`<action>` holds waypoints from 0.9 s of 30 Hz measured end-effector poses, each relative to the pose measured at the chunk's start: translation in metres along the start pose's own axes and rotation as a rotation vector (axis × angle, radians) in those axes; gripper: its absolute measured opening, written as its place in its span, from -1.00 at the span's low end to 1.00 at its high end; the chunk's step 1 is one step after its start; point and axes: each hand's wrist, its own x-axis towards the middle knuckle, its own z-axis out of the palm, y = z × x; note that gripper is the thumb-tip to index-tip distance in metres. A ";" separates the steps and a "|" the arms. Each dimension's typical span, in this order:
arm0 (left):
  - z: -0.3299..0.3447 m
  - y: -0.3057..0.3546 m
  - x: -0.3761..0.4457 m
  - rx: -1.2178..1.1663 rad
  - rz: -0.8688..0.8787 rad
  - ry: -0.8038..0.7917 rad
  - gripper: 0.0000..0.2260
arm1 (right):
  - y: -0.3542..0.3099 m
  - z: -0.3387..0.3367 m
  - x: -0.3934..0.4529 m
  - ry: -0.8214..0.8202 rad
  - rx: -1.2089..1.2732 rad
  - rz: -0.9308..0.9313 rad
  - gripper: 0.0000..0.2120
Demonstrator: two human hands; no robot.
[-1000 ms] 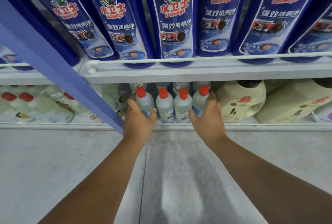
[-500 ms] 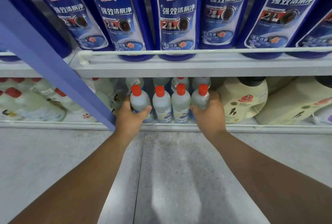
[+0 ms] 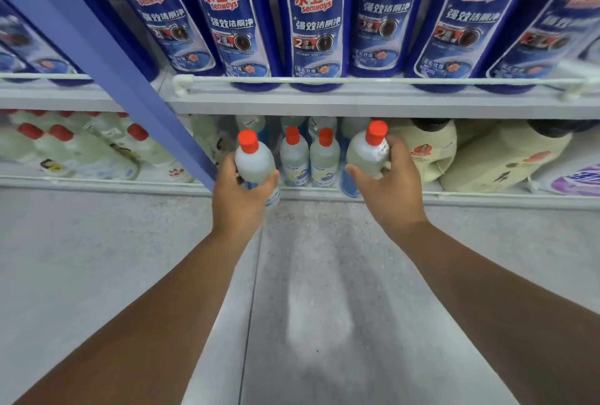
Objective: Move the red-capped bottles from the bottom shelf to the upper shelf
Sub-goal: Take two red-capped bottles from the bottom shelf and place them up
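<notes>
Both hands grip red-capped bottles at the front of the bottom shelf.

The left hand [image 3: 242, 196] wraps a clear bottle [image 3: 255, 162] holding pale, cloudy liquid; the right hand [image 3: 391, 190] grips a matching bottle [image 3: 367, 153], tilted slightly right. Two more red-capped bottles [image 3: 308, 161] stand upright between them on the bottom shelf [image 3: 487, 198], beside cream jugs [image 3: 500, 158]. Blue Seaways bottles [image 3: 316, 15] fill the upper shelf [image 3: 357, 101] behind its white rail. Compared with half a second ago, the two gripped bottles have come forward and up out of the row, their caps now higher than their neighbours', and the gap to the middle pair has widened.
</notes>
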 end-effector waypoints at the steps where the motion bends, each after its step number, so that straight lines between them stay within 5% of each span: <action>1: -0.007 0.008 -0.010 0.010 -0.003 -0.031 -0.50 | -0.012 -0.007 -0.009 -0.013 -0.004 0.001 -0.54; 11: -0.084 0.159 -0.092 0.037 -0.043 -0.179 -0.48 | -0.164 -0.078 -0.080 -0.073 0.021 0.056 -0.47; 27: -0.226 0.491 -0.125 0.002 0.058 -0.226 -0.51 | -0.505 -0.229 -0.097 -0.049 -0.003 -0.019 -0.54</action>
